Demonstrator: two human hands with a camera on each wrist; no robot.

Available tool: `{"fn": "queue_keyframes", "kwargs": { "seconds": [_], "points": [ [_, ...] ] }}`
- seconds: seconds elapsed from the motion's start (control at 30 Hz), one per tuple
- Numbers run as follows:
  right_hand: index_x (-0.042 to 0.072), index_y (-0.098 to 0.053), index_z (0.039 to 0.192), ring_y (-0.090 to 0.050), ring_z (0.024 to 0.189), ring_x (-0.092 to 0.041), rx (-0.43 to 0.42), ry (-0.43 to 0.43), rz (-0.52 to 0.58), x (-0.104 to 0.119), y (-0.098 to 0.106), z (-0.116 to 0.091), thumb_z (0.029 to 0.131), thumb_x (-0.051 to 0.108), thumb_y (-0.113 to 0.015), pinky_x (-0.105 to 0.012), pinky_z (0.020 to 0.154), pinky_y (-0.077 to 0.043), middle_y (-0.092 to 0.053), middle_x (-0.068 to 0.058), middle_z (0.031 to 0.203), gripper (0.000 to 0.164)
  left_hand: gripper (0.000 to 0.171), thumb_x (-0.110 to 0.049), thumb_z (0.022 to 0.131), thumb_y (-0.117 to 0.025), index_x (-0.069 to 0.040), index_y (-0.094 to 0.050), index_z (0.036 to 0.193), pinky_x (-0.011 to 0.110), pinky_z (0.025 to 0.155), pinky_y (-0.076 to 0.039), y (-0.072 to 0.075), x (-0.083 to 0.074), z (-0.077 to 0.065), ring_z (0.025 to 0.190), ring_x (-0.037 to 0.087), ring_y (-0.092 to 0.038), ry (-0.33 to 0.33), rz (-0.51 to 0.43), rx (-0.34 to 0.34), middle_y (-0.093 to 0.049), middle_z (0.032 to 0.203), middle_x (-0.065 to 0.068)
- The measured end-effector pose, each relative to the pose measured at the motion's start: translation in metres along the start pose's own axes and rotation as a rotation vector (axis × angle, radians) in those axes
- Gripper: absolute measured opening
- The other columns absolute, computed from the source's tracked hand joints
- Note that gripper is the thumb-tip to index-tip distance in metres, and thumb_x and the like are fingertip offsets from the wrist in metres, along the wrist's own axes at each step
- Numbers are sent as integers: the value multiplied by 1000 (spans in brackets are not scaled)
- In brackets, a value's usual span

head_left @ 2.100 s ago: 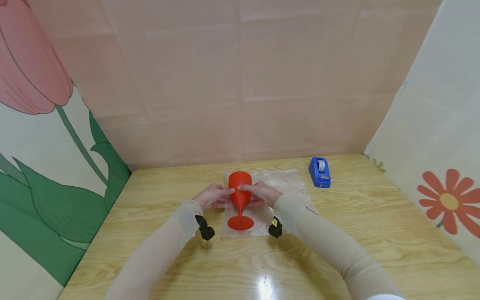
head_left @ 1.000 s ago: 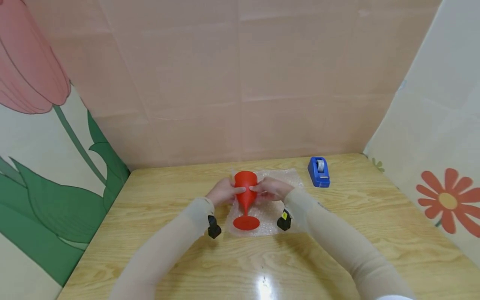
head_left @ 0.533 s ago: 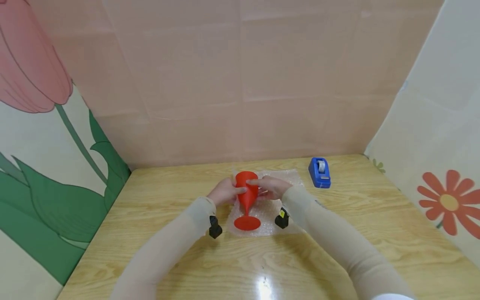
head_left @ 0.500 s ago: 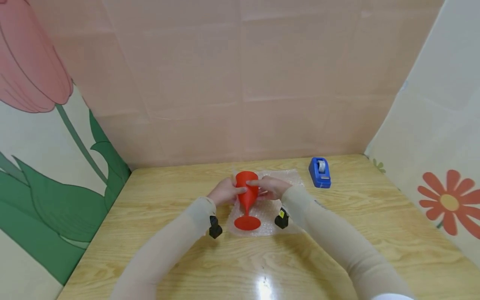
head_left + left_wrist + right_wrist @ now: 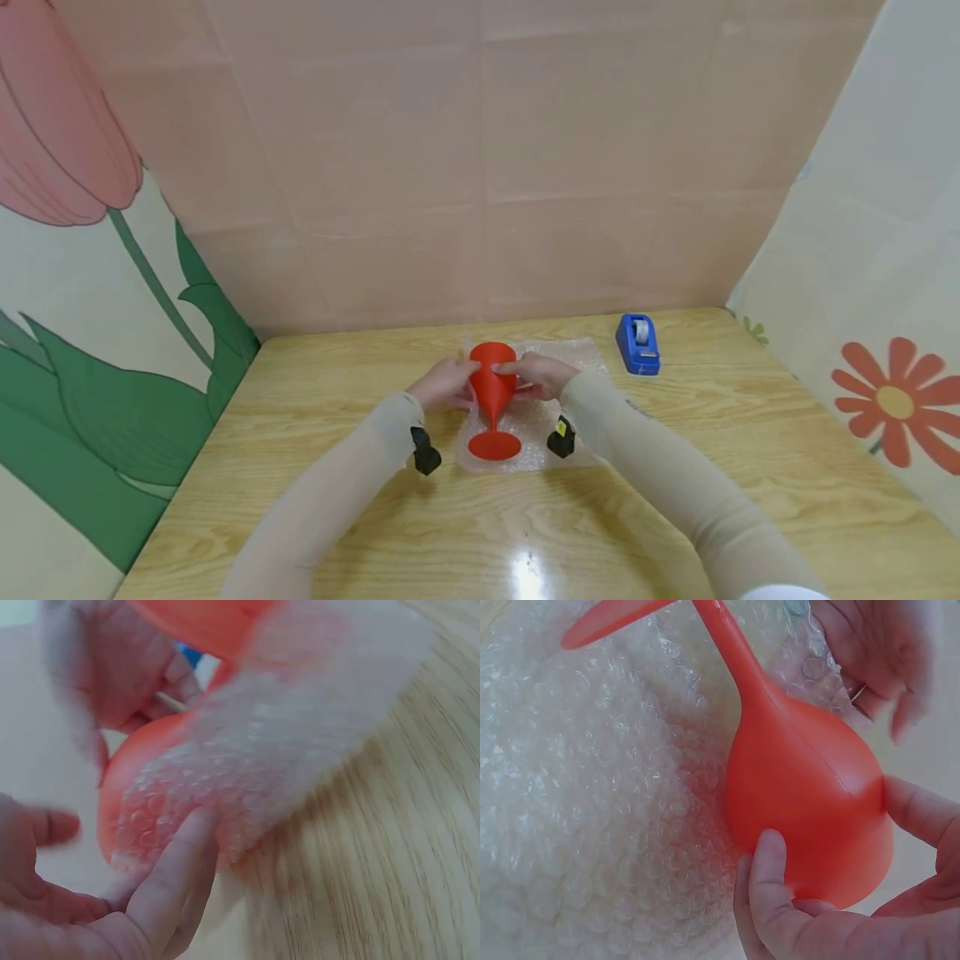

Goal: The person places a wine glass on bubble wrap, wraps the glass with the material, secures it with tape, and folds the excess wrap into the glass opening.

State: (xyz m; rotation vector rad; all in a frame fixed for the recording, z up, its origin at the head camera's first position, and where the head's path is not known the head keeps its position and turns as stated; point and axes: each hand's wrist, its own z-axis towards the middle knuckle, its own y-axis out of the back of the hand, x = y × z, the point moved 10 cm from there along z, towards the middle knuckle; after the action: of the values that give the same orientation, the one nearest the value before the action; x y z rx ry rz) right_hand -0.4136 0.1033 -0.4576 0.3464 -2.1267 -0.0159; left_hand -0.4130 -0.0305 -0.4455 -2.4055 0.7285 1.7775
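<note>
A red plastic goblet point(image 5: 493, 396) lies on a sheet of bubble wrap point(image 5: 534, 446), its foot toward me and its bowl pointing away. My right hand point(image 5: 546, 375) holds the bowl between thumb and fingers, which the right wrist view shows on either side of it. At the left, my left hand point(image 5: 442, 385) presses the wrap's left edge up against the bowl with extended fingers point(image 5: 169, 877). Its blurred thumb point(image 5: 56, 826) stands off the bowl in the left wrist view. The raised edge covers part of the bowl and stem there.
A blue tape dispenser point(image 5: 638, 346) with a roll of tape stands at the back right of the wooden table point(image 5: 450, 533). A pink backdrop point(image 5: 480, 167) rises behind the table, and flower-printed panels flank it. Black wrist cameras sit under both wrists.
Over two seconds the goblet has shifted slightly right, and the wrap's left edge has come up beside it. Since half a second ago, my left thumb has moved up toward the bowl's rim.
</note>
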Motion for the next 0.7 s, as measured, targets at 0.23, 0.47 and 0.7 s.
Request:
{"fn": "queue_keyframes", "kwargs": {
  "seconds": [0.23, 0.47, 0.7],
  "points": [
    [-2, -33, 127, -52, 104, -30, -3, -4, 25, -1, 1, 0, 87, 21, -65, -38, 90, -48, -44, -18, 123, 56, 14, 2, 92, -41, 8, -51, 99, 32, 65, -56, 13, 15, 8, 68, 22, -59, 65, -217, -49, -55, 80, 14],
    [-3, -32, 131, -53, 103, -30, -10, -7, 32, -2, 3, 3, 86, 20, -66, -38, 87, -50, -46, -19, 123, 61, 19, -7, 90, -58, 6, -60, 103, 30, 64, -56, 19, 28, 14, 64, 17, -59, 54, -247, -104, -59, 78, 10],
    [-3, -28, 134, -53, 102, -29, 5, 4, 22, -2, 2, 4, 87, 20, -64, -37, 86, -50, -46, -20, 123, 64, 25, -14, 90, -60, 4, -63, 107, 30, 70, -56, 15, 35, 13, 66, 15, -57, 93, -273, -101, -60, 76, 6]
  ]
}}
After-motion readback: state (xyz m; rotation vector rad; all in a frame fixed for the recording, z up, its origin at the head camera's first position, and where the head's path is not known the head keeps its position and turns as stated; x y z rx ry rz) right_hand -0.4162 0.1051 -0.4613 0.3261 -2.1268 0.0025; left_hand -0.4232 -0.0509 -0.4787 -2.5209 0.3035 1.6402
